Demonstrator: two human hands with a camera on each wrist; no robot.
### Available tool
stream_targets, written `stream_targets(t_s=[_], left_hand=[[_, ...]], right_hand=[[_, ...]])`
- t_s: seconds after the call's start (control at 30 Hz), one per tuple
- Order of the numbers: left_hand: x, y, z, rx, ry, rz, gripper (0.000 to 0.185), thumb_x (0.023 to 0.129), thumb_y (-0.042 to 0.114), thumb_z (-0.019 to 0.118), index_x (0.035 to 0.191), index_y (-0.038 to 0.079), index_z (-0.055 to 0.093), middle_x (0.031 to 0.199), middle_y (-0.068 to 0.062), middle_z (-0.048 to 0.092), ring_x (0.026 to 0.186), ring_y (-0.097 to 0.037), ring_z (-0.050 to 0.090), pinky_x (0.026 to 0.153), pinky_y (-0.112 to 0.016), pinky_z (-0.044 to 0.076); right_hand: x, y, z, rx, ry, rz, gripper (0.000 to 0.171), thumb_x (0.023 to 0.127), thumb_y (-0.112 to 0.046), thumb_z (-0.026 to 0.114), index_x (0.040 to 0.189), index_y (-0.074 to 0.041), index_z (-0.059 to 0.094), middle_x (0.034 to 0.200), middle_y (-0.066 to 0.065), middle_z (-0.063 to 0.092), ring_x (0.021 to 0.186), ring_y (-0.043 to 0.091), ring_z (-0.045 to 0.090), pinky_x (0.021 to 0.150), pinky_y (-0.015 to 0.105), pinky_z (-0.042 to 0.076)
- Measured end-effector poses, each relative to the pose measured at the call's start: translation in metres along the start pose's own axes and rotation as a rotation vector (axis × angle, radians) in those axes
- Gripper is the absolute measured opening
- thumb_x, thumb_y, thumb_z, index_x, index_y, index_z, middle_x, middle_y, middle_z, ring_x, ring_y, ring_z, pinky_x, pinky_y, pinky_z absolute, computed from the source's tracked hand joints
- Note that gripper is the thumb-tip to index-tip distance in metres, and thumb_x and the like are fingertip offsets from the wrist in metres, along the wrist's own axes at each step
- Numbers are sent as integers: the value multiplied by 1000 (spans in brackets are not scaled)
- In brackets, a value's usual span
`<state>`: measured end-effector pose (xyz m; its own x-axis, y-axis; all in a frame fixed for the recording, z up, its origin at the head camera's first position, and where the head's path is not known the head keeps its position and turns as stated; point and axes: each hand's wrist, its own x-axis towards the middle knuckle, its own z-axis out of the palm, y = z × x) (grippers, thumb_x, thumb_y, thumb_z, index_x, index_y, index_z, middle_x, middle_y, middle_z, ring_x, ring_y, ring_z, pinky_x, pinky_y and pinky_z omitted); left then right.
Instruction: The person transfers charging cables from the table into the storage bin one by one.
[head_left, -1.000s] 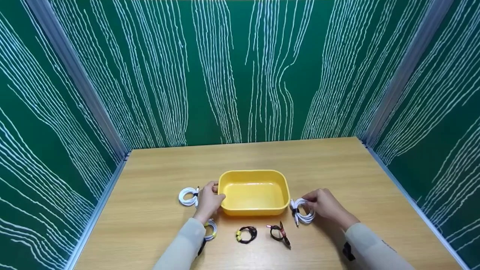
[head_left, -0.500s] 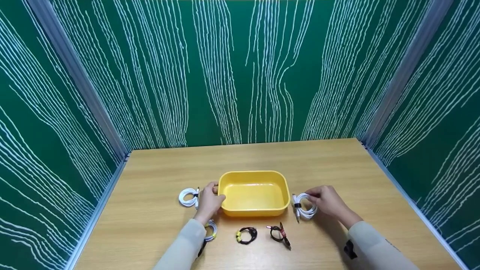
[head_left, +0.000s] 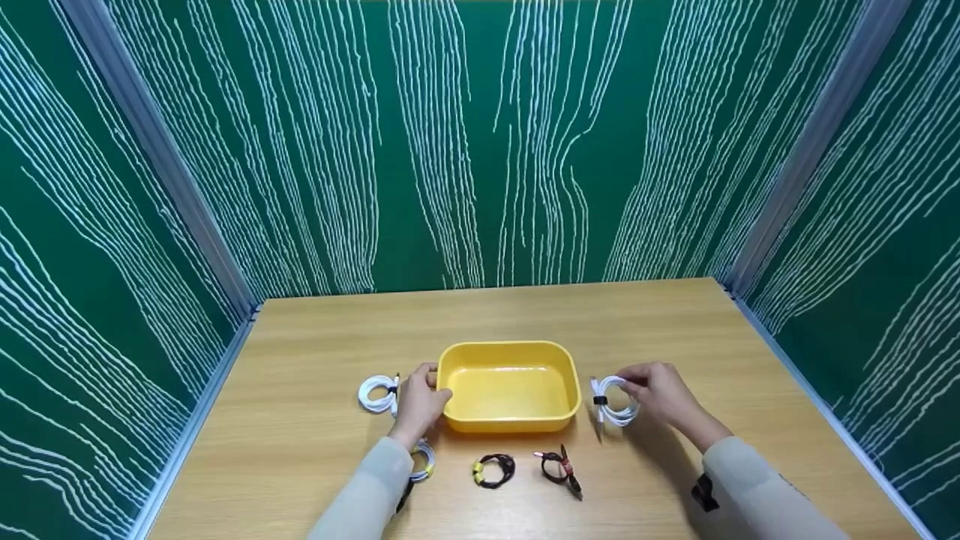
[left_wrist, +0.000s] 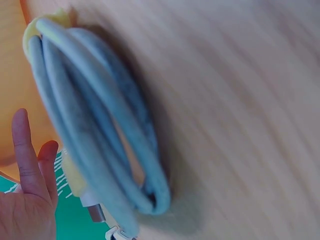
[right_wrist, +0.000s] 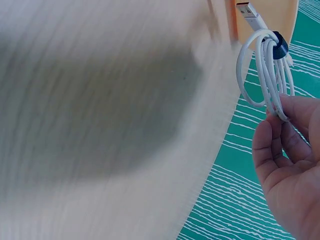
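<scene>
My left hand (head_left: 420, 405) holds the left wall of a yellow plastic box (head_left: 508, 425), thumb over the rim and fingers along the outside. Between the thumb and fingers of my right hand (head_left: 666, 395) is a coiled white USB cable (head_left: 621, 417), to the right of the box. A black strap binds that coil, and its metal USB plug (right_wrist: 244, 8) shows in the right wrist view. Near my left wrist lies a bluish-grey coiled cable (left_wrist: 95, 110) with yellow ties, partly covered by the sleeve in the head view.
Left of the box lies another white coiled cable (head_left: 370, 395). In front of it are a black coiled cable with a yellow tie (head_left: 507, 474) and a black cable with a red tie (head_left: 553, 469). Green, white-lined walls (head_left: 517, 150) enclose the wooden table (head_left: 315, 337).
My right hand has moved right and slightly farther back with the white cable, leaving a wider gap to the box. The left hand and box have stayed in place.
</scene>
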<state>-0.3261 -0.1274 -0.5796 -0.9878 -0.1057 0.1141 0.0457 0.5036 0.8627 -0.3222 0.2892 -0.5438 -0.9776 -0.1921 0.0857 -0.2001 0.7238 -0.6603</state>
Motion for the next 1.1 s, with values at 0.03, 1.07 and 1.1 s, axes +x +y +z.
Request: stream_targets(t_s=[0.03,1.07,1.1], left_hand=[[0,0,0,5,2,-2,48,82,-1,72,130,-2,70,92,-8,78,81,-18,74,70,-28,58],[0,2,-1,1,-8,29,48,82,-2,70,130,-3,69,88,-9,73,72,-15,68,61,-24,55],[0,2,-1,-1,-7,29,48,82,-2,71,130,-3,69,88,-9,73,72,-15,67,61,-24,55]], right_hand=[[0,-1,-1,2,3,0,14,101,1,70,109,3,81,104,20,81,86,20,71,69,26,55],[19,-32,-18,3,51,-73,16,101,-1,71,112,3,82,103,19,82,82,20,69,69,22,56],[19,-34,-18,8,48,-69,16,102,-1,71,112,3,82,104,19,82,83,20,69,69,22,56]])
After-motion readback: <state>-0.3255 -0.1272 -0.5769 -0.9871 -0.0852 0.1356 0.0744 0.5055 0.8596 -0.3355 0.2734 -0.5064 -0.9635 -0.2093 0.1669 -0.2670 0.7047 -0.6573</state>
